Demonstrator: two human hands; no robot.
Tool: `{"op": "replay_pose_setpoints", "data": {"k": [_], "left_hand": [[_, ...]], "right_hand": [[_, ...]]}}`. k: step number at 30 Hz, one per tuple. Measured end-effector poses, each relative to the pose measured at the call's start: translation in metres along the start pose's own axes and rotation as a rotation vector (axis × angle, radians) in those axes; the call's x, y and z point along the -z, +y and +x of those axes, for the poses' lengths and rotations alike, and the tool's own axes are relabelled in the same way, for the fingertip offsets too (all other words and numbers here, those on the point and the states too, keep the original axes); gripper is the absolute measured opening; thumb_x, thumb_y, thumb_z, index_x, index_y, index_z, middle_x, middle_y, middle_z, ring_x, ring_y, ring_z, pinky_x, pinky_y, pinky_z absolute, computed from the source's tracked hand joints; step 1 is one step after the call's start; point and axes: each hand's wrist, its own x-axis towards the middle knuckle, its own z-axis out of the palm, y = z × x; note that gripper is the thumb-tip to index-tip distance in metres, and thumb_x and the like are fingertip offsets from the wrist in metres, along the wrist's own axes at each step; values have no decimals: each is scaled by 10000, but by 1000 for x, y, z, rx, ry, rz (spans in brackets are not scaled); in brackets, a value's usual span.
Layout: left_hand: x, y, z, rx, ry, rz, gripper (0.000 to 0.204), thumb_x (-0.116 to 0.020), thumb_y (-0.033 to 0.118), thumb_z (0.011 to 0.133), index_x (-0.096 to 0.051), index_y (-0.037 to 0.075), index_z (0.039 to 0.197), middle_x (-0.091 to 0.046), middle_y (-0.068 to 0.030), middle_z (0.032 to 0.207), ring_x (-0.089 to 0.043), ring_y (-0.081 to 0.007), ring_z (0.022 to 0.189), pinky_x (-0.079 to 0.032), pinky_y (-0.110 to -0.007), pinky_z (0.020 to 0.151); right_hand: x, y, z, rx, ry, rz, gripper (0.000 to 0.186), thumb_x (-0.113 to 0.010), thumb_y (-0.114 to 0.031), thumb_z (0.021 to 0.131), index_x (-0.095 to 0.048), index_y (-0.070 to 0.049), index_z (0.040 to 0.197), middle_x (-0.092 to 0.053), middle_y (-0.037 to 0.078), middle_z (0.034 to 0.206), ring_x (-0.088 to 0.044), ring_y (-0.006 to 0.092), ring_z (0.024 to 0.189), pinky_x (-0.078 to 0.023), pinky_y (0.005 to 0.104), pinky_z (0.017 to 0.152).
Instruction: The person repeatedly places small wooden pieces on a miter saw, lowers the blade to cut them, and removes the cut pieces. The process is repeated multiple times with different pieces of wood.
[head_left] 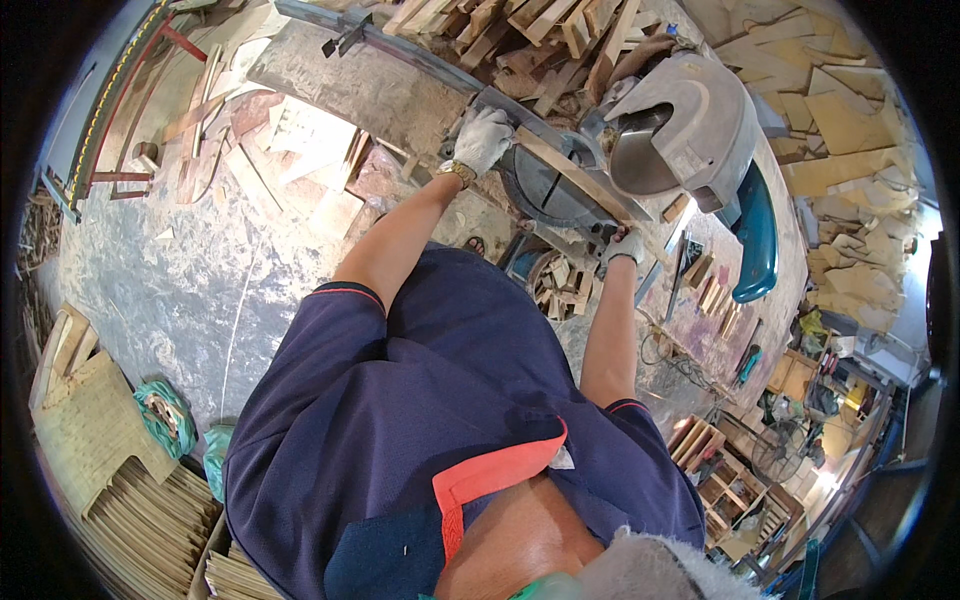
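Board lies across the saw at one o'clock; the gloved left hand curls by its ten-o'clock end, the right hand near four; whether either grips, I can't tell.

Smooth-looking wood of strip, dull metal of saw guard, glossy plastic of saw housing, matt cloth of left glove and right glove, matt cloth of shirt, shiny metal of wristwatch, rough wood of offcuts
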Motion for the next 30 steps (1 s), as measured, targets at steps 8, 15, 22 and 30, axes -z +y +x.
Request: {"op": "replay_pose_setpoints", "data": {"k": [8,15,22,30], "left_hand": [[7,6,-1,39,-28,45,256,-748,309,843,-746,124,1020,-618,-74,1110,-540,-309,1183,-416,-499,1028],[22,15,4,-12,46,233,554,-804,333,798,-594,272,1308,-470,-79,1474,-424,-340,1391,-354,-495,1142],[18,23,10,-355,-203,300,174,-598,286,964,-675,172,1072,-307,17,1668,-241,-271,1549,-233,-480,1247],[16,42,11,-242,-156,239,220,-749,333,814,-704,122,859,-446,-90,1553,-360,-315,1464,-237,-568,1226]], "right_hand": [[1,2,5,12,50,-41,179,-479,-154,1047,-543,-28,937,-592,82,791,-550,153,606,-371,275,475],[0,5,6,33,47,-20,150,-497,-119,1030,-562,-1,963,-635,114,808,-574,168,595,-375,276,447],[0,8,9,22,99,17,94,-507,-83,991,-556,-12,954,-638,116,809,-571,171,566,-370,280,439],[0,7,3,3,95,-66,175,-449,-197,1046,-541,-87,947,-589,48,796,-560,138,599,-373,238,450]]}}
